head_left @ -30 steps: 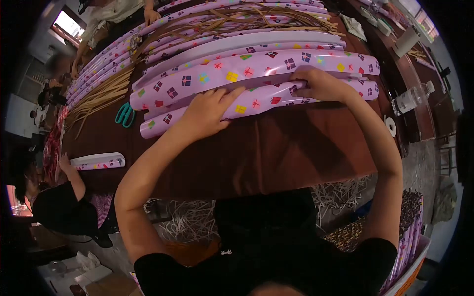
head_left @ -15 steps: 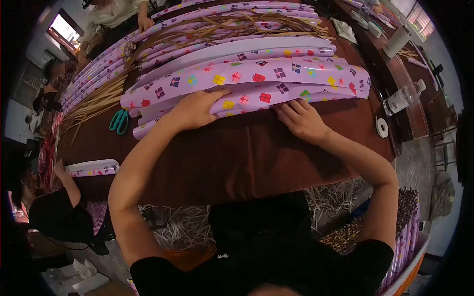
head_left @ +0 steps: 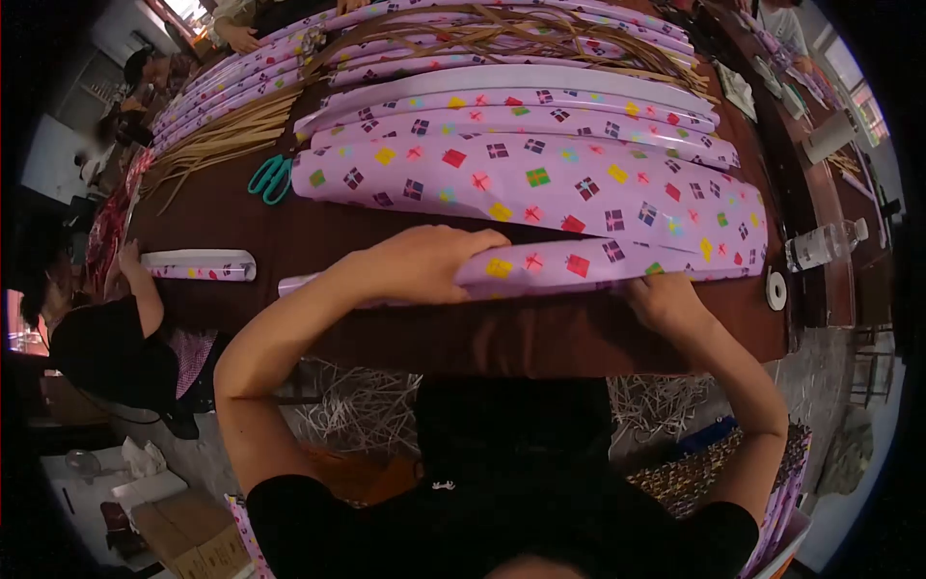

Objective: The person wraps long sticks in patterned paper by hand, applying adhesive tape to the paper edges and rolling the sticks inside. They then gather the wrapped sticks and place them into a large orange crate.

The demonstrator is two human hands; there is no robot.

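Observation:
Purple gift-patterned paper [head_left: 540, 188] lies curved across the brown-covered table [head_left: 511, 338], its near edge rolled into a tube [head_left: 550, 262]. My left hand [head_left: 434, 262] is closed round the left part of this tube, fingers over its top. At the tube's near edge, further right, my right hand [head_left: 667, 297] is closed on the paper, its fingertips tucked partly out of sight. A gap shows between the tube and the flatter sheet behind it, wider on the left.
Teal scissors [head_left: 270, 179], brown strips [head_left: 231, 121] and more purple rolls [head_left: 434, 43] lie beyond. At right stand a plastic bottle [head_left: 826, 245] and a white tape roll [head_left: 776, 290]. Another person's hand [head_left: 129, 259] is by a short roll [head_left: 201, 265] at left.
The near tube and both my hands have come toward me relative to the table, opening a gap from the sheet behind. More of that sheet's patterned face shows. The camera view has shifted.

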